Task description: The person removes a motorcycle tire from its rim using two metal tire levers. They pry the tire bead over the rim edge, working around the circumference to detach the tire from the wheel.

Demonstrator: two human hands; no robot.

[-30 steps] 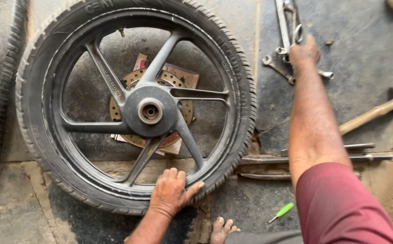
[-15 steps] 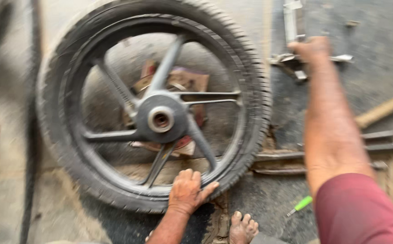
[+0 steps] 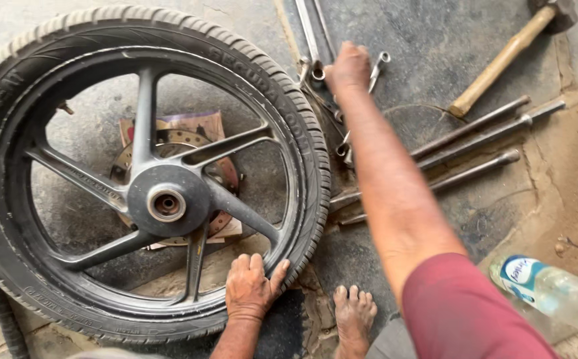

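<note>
Left hand (image 3: 250, 287) is pressed flat, fingers together, on the motorcycle tyre (image 3: 305, 143); right hand (image 3: 347, 66) is closed over wrenches (image 3: 377, 70) beyond it. Tyre is seen still mounted on its alloy rim (image 3: 169, 199).

A short maroon sleeve (image 3: 465, 309) covers the right upper arm; the foot (image 3: 354, 316) looks bare.

Black ribbed tyre (image 3: 302, 126); dark grey spoked wheel (image 3: 169, 199); tan hammer handle (image 3: 498, 63).
</note>
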